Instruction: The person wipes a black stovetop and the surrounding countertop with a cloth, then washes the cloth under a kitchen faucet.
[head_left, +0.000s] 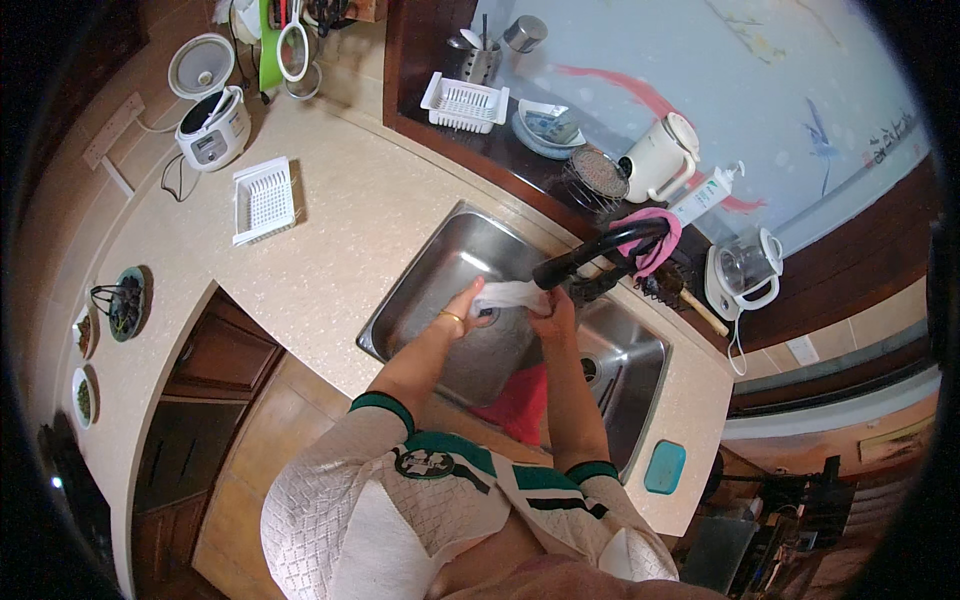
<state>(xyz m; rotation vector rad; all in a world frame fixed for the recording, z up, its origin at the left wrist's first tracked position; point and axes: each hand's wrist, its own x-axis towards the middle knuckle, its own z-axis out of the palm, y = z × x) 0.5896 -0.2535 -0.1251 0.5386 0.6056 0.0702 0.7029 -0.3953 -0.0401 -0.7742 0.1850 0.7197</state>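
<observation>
Over the left basin of a stainless steel double sink (421, 276), both my hands hold a long white piece, apparently wet cloth (514, 295). My left hand (463, 313), with a gold-coloured bangle at the wrist, has its left end. The right end is in my right hand (553, 313), just below the spout of the black faucet (574, 262). Much of my right hand's grip is hidden by its own back. Below the hands lies the basin floor. A red cloth (517, 405) hangs over the sink's front edge between my forearms.
A pink cloth (660, 259) is draped on the faucet. On the ledge behind stand a white kettle (660, 161), a pump bottle (705, 196) and a white basket (465, 103). A second white basket (264, 201) and an open rice cooker (214, 135) stand left; a teal dish (665, 466) lies right.
</observation>
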